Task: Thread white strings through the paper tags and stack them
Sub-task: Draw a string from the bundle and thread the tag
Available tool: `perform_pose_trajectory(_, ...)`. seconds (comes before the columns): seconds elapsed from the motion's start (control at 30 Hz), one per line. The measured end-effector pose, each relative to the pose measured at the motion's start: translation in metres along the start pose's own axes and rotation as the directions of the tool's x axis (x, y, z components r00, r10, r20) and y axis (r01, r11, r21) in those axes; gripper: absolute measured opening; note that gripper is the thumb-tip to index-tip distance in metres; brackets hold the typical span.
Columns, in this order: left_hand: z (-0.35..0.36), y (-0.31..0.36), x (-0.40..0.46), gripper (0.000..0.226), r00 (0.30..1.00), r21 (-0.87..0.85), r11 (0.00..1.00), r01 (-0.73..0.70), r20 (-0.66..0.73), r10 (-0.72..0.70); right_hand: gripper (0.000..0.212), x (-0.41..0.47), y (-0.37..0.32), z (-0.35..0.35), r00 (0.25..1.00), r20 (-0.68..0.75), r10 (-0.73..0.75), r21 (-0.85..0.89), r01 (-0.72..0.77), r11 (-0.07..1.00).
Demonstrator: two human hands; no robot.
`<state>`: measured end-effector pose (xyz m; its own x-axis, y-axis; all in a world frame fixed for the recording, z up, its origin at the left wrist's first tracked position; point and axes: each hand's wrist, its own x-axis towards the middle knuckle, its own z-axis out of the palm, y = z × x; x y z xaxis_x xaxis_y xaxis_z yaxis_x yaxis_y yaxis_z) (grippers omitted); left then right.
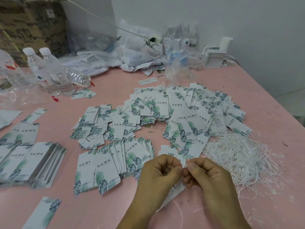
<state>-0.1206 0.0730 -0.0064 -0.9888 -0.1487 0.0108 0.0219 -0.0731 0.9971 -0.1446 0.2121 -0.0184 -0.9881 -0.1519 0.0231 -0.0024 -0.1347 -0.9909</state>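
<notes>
Both hands meet over the pink tabletop (102, 210). The left hand (158, 172) pinches a paper tag (177, 187); the right hand (208, 174) pinches a white string (179, 210) at its top edge.

On the table (115, 212), the hands (183, 169) are at 6 o'clock. The strings (239, 156) lie at 3 o'clock of them, loose tags (181, 113) at 12 o'clock, stacks (33, 162) at 9 o'clock. Bottles (49, 71) stand at 10 o'clock, bags (137, 52) behind the tags.

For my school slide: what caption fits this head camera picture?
Two hands, left hand and right hand, thread a white string through a paper tag.
</notes>
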Motion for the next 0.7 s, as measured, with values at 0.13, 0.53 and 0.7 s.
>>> perform_pose_trajectory(0.13,-0.0011,-0.001,0.0008,0.014,1.0,0.012,1.0,0.007,-0.003,-0.007,0.018,0.0,-0.0005,0.0009,1.0,-0.017,0.006,0.005,-0.006,1.0)
perform_pose_trajectory(0.53,-0.0006,-0.0027,0.0,0.015,1.0,0.017,1.0,-0.006,0.023,0.005,0.013,0.0007,0.0005,-0.0006,1.0,0.03,-0.004,-0.09,0.007,0.996)
perform_pose_trajectory(0.7,-0.0024,-0.0042,0.0004,0.01,0.993,-0.085,0.996,-0.004,0.114,0.014,0.015,0.0031,-0.0018,-0.0057,0.994,0.089,0.065,-0.028,-0.063,0.998)
